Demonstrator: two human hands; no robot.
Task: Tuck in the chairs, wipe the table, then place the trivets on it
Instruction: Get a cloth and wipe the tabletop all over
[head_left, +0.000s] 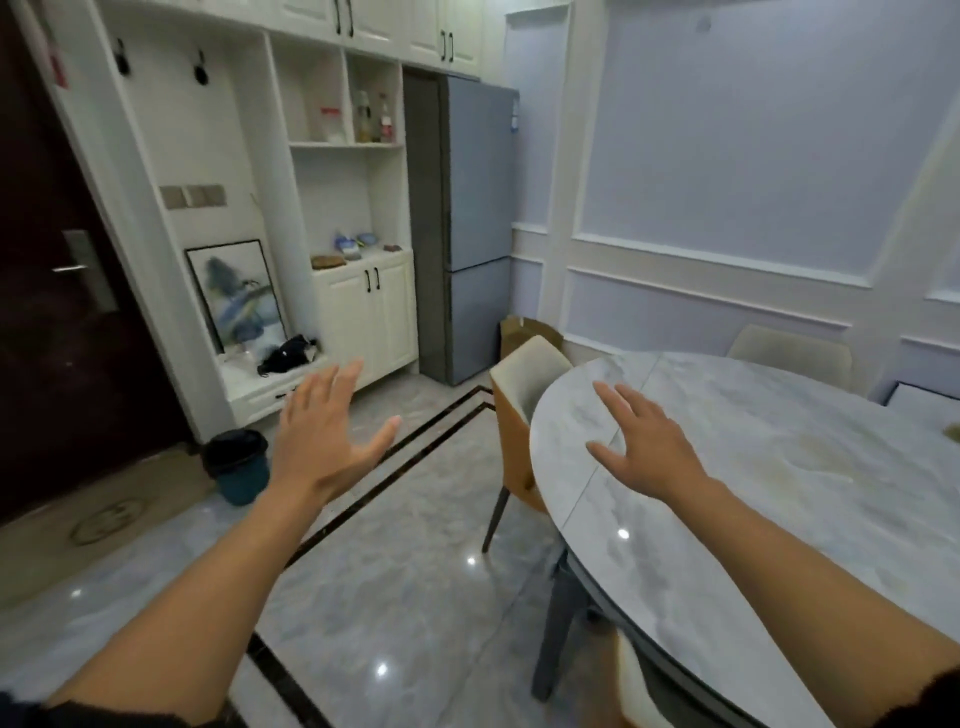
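A round marble table (779, 493) fills the right side. My right hand (644, 441) hovers over its left edge, palm down, fingers spread, holding nothing. My left hand (324, 431) is raised over the floor to the left of the table, open and empty. An orange-and-cream chair (519, 415) stands pushed against the table's far-left edge. A second cream chair (789, 353) sits behind the table by the wall. The back of a third chair (636, 691) shows at the table's near edge. A small brownish object (953, 430) lies at the table's right edge, cut off by the frame.
A white cabinet wall (363, 306) with small items on its counter stands at the far left, beside a grey fridge (478, 228). A dark bin (239, 465) sits on the floor near the door (57, 312). A cardboard box (524, 332) rests behind the orange chair.
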